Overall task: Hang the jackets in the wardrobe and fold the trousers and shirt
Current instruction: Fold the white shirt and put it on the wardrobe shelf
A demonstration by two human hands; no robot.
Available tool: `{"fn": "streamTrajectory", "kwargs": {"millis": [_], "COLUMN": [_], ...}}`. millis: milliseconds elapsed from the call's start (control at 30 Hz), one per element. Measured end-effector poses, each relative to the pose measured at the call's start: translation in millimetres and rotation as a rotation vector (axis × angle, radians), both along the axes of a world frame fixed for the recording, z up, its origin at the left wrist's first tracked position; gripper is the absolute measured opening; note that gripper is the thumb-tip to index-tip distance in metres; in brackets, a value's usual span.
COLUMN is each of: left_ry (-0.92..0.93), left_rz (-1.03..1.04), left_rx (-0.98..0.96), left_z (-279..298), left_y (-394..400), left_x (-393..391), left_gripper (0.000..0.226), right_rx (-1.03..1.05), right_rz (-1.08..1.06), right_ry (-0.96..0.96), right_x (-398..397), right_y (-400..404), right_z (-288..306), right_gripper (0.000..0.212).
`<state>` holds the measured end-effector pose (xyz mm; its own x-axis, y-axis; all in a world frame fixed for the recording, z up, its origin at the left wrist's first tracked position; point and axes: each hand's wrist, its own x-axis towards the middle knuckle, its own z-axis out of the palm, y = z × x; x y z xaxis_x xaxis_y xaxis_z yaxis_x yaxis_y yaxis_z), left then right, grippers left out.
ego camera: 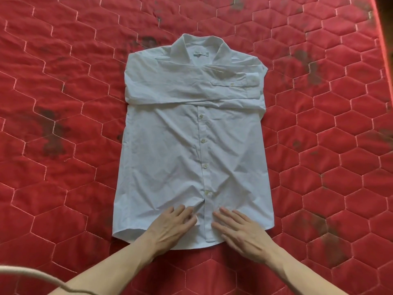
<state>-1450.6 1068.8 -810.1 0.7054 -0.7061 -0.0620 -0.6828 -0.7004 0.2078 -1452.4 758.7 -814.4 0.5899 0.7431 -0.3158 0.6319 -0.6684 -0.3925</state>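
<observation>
I see the white shirt [191, 145] lying flat, front up and buttoned, in the middle of the red quilted mattress [63, 188], its collar [198, 50] toward the far edge and its hem toward the near edge. Both sleeves are folded across the chest, one over the other, with a buttoned cuff [240, 85] ending near the shirt's right side. The fabric below the sleeves is creased, most of all around the lowest buttons.

My left hand [170, 227] rests palm down on the hem just left of the button placket [203, 167], fingers a little bent and bunching the cloth under their tips. My right hand [240, 229] lies flat on the hem just right of the placket, fingers straight and spread. The two hands are close together but not touching, and neither is closed around the cloth.

Dark blotches mark the mattress in several places; I cannot tell whether they are stains or wear. A pale cord [32, 277] curves across the near left corner of the view.
</observation>
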Motion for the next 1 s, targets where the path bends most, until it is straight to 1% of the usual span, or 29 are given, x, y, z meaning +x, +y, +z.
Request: {"fn": "streamTrajectory", "kwargs": {"millis": [67, 100, 167, 233, 300, 333, 400, 467, 500, 533, 567, 600, 633, 700, 733, 800, 867, 900, 933, 967, 1000], "left_ry": [-0.005, 0.000, 0.041, 0.091, 0.126, 0.127, 0.124, 0.129, 0.139, 0.157, 0.174, 0.191, 0.204, 0.175, 0.135, 0.114, 0.139, 0.155, 0.159, 0.143, 0.112], "left_rz": [0.042, 0.058, 0.043, -0.013, -0.034, -0.034, -0.032, -0.001, 0.032, 0.067, 0.103, 0.138, 0.162, 0.182, 0.172, 0.124, 0.068, 0.031, -0.010, -0.050, -0.085], "left_rx": [-0.030, -0.050, -0.096, -0.179, -0.224, -0.210, -0.113, 0.002, 0.044, 0.067, 0.074, 0.071, 0.077, 0.110, 0.084, -0.043, -0.147, -0.144, -0.128, -0.089, -0.047], "left_z": [0, 0, 1, 0, -1, -2, -3, -5, -3, -2, -1, -1, 0, -1, -3, -3, -2, -2, -3, -5, -7], "left_y": [-8, -10, -10, -1, 10, 15, 22, 19, 13, 6, -1, -9, -15, -21, -20, -12, 0, 6, 10, 14, 15], "left_x": [1, 2, 1, -3, -4, -5, -7, -10, -11, -11, -10, -9, -7, -3, -2, -5, -9, -12, -14, -18, -21], "left_gripper": [0.035, 0.024, 0.017, 0.005, 0.011, 0.010, 0.011, 0.037, 0.050, 0.055, 0.054, 0.048, 0.042, 0.043, 0.042, 0.032, 0.023, 0.026, 0.035, 0.044, 0.051], "right_rx": [0.012, 0.035, 0.121, 0.154, 0.158, 0.146, 0.083, 0.018, -0.001, -0.008, -0.009, -0.006, -0.003, 0.009, 0.021, 0.045, 0.080, 0.093, 0.110, 0.141, 0.178], "right_rz": [-0.047, -0.074, -0.118, -0.113, -0.108, -0.106, -0.076, -0.053, -0.057, -0.066, -0.073, -0.075, -0.071, -0.057, -0.063, -0.101, -0.204, -0.299, -0.417, -0.545, -0.667], "right_ry": [-0.019, -0.037, -0.122, -0.200, -0.221, -0.203, -0.162, -0.194, -0.219, -0.253, -0.289, -0.323, -0.340, -0.352, -0.337, -0.246, -0.063, 0.047, 0.154, 0.234, 0.273], "right_x": [-7, -9, -12, -10, -8, -8, -10, -12, -12, -11, -11, -10, -9, -8, -8, -7, -9, -11, -14, -18, -21], "right_y": [6, 9, 18, 26, 29, 30, 34, 41, 46, 50, 54, 56, 58, 57, 55, 51, 46, 43, 40, 37, 34], "right_z": [-1, -3, -7, -8, -6, -5, -2, 0, 1, 2, 1, 1, 1, 0, 0, 2, 7, 10, 14, 17, 17], "right_gripper": [0.060, 0.059, 0.040, 0.023, 0.017, 0.021, 0.039, 0.045, 0.042, 0.034, 0.025, 0.016, 0.010, 0.007, 0.007, 0.006, 0.010, 0.014, 0.018, 0.020, 0.021]}}
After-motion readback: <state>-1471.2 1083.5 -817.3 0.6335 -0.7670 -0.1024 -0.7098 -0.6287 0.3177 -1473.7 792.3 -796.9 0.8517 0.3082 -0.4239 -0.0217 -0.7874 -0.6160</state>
